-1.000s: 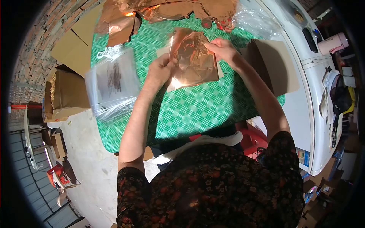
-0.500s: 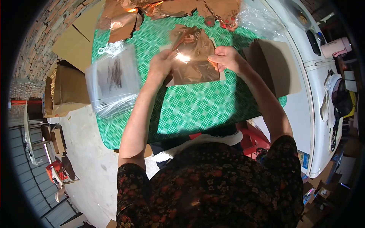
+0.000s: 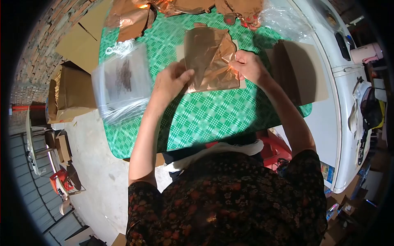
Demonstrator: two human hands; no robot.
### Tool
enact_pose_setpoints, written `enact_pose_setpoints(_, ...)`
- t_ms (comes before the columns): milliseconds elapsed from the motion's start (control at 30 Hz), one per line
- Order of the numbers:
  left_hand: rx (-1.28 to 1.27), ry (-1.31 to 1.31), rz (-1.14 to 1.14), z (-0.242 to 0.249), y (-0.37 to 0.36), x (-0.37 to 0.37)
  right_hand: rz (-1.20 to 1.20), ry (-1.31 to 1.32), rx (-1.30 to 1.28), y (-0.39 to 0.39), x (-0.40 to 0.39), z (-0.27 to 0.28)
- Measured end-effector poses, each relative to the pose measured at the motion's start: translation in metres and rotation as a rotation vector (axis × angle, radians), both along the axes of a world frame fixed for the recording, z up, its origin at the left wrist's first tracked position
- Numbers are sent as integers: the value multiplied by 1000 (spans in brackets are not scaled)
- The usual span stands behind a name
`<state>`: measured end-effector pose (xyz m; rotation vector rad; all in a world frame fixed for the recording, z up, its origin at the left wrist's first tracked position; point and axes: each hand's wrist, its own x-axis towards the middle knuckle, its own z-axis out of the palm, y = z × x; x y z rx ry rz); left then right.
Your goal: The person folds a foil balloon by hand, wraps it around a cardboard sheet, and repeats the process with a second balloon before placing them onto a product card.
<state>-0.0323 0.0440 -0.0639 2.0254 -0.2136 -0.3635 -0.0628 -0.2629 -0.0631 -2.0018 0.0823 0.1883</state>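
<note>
A crumpled, shiny copper-coloured foil sheet (image 3: 207, 51) lies over a flat piece of beige cardboard (image 3: 180, 52) on the table. My right hand (image 3: 249, 67) pinches the foil's right edge between thumb and fingers, creasing it there. At the lower left edge, my left hand (image 3: 170, 82) is closed, its thumb against the foil and its other fingers partly hidden. Left of that hand is a stack of clear plastic bags (image 3: 123, 84) with dark print, white string (image 3: 120, 48) lying at its top.
The table (image 3: 205, 123) has a green checked cover. More copper foil pieces (image 3: 133, 20) lie along its far edge, near clear plastic film (image 3: 285, 22). Cardboard sheets (image 3: 299, 71) rest at the right beside a white fridge (image 3: 353, 106). An open carton (image 3: 76, 92) stands left.
The foil now lies flatter, its upper part spread out and the bright glare gone. My left hand has shifted slightly down and left along its edge; my right hand still pinches the right edge.
</note>
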Motion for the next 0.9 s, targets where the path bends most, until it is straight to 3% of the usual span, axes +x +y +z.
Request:
enact_pose_setpoints(133, 244, -50, -89, 38, -4, -27, 4, -64, -83, -2, 2, -12)
enact_pose_setpoints(233, 349, -139, -130, 34, -9, -29, 2, -73, -76, -3, 0, -13)
enact_pose_setpoints(433, 178, -85, -5, 6, -6, -19, -69, -45, -8, 3, -5, -4)
enact_pose_setpoints(533, 286, -86, 3, 23, -11, -24, -84, -22, -21, 6, -7, 3)
enact_pose_setpoints(900, 435, -430, 37, 6, -23, -29, -67, -72, -162, 11, -13, 2)
